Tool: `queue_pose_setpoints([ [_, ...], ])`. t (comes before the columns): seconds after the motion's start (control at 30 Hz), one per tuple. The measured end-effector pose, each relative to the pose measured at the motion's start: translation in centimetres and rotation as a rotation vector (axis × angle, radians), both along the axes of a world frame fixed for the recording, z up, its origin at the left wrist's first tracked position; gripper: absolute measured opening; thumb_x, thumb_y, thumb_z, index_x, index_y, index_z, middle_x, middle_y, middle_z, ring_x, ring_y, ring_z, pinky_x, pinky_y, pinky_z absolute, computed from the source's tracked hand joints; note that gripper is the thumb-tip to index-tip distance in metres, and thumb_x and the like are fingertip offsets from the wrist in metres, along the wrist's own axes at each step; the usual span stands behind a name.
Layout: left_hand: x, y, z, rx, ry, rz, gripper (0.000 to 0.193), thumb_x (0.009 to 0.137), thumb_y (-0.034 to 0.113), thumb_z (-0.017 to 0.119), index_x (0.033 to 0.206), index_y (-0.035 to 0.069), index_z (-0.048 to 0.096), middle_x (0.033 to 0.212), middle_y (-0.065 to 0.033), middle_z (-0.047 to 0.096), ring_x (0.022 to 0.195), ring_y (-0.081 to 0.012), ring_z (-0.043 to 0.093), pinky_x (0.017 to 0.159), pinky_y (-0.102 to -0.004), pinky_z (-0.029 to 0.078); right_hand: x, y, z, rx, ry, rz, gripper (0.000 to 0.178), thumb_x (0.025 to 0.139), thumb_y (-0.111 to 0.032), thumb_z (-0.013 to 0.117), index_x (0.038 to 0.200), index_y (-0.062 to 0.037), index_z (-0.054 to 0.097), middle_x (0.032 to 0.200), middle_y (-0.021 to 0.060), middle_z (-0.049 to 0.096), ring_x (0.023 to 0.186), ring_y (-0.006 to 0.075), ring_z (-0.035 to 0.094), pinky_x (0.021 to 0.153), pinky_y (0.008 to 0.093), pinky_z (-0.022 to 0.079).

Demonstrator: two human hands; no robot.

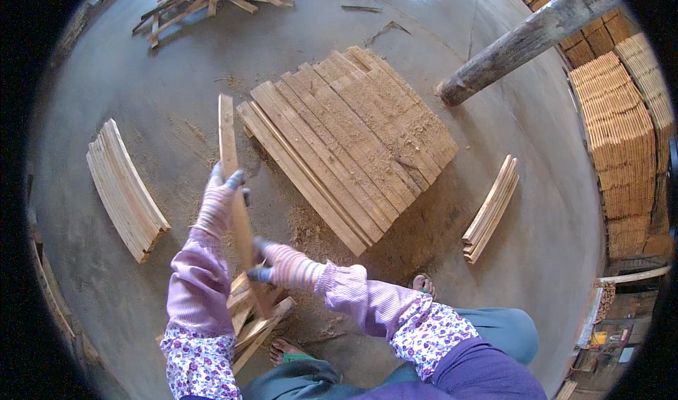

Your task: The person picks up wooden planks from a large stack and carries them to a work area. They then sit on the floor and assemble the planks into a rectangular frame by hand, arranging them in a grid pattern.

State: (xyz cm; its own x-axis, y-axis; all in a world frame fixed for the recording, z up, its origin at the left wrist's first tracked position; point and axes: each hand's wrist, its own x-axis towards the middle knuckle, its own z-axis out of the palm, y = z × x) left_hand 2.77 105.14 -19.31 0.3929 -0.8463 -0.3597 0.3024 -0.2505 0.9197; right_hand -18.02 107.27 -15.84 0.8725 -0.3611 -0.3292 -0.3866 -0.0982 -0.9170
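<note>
The big pile (339, 145) of flat wood sits ahead and to the right of both hands, with sawdust (417, 135) on top. A messy heap (212, 3) is far ahead of the left hand (219, 198). The left stack (127, 195) is out to that hand's left, and the small stack (491, 209) (just a few bits, it seems) is off to the right of the right hand (293, 264). Loose sticks (265, 335) lie on the near side of the right hand. The board (241, 223) is in both hands, its long way running outward, far end tipped a bit left; the pile's wood slants more. The left hand wraps its middle, nearer the far end. The right hand pinches it lower down, though it is blurry there.
</note>
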Motion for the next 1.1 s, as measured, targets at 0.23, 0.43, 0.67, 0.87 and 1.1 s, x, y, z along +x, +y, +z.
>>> queue_pose_setpoints([
  [0.23, 4.2, 12.0, 4.4, 0.230, -0.563, -0.114, 0.041, 0.096, 0.014, 0.057, 0.137, 0.008, 0.052, 0.089, -0.0045, 0.060, 0.077, -0.0167, 0.060, 0.067, -0.0319, 0.052, -9.8, -16.8, 1.4, -0.509, 0.436, 0.234, 0.053, 0.095, -0.037, 0.059, 0.136, -0.0036, 0.053, 0.126, 0.0190, 0.063, 0.116, 0.0345, 0.061, 0.099, 0.0426, 0.050],
  [0.43, 5.0, 34.6, -4.3, 0.561, -1.272, -0.288, 0.043, 0.084, 0.011, 0.066, 0.126, 0.014, 0.060, 0.113, -0.0127, 0.065, 0.109, -0.0360, 0.059, 0.098, -0.0480, 0.044, -23.6, -27.5, 7.8, -0.800, 1.071, 0.113, 0.051, 0.091, -0.039, 0.058, 0.129, -0.0062, 0.056, 0.125, 0.0202, 0.063, 0.118, 0.0370, 0.059, 0.098, 0.0466, 0.048],
  [0.67, 1.1, 39.3, -5.7, 0.808, -1.050, -0.328, 0.069, 0.078, 0.023, 0.078, 0.138, 0.013, 0.047, 0.145, -0.0218, 0.046, 0.138, -0.0414, 0.037, 0.115, -0.0476, 0.031, -37.2, -28.8, 3.0, -0.539, 0.919, -0.490, 0.058, 0.090, -0.041, 0.063, 0.137, -0.0064, 0.056, 0.136, 0.0158, 0.060, 0.127, 0.0322, 0.055, 0.106, 0.0396, 0.043],
  [0.87, -1.4, 29.8, -4.4, 0.866, -0.836, -0.551, 0.086, 0.062, 0.032, 0.091, 0.135, 0.010, 0.051, 0.136, -0.0212, 0.055, 0.127, -0.0379, 0.051, 0.105, -0.0432, 0.042, -42.9, -28.9, -4.9, -0.051, 0.770, -0.843, 0.053, 0.093, -0.043, 0.063, 0.131, -0.0073, 0.060, 0.123, 0.0148, 0.066, 0.119, 0.0330, 0.060, 0.092, 0.0467, 0.051],
  [1.1, -2.7, 31.4, -1.7, 1.089, -0.803, -0.671, 0.093, 0.064, 0.045, 0.090, 0.139, 0.010, 0.047, 0.131, -0.0199, 0.059, 0.124, -0.0351, 0.054, 0.105, -0.0416, 0.043, -36.9, -30.2, -8.9, 0.388, 0.384, -1.305, 0.069, 0.090, -0.050, 0.065, 0.143, -0.0083, 0.050, 0.146, 0.0199, 0.048, 0.129, 0.0419, 0.049, 0.099, 0.0539, 0.047],
])
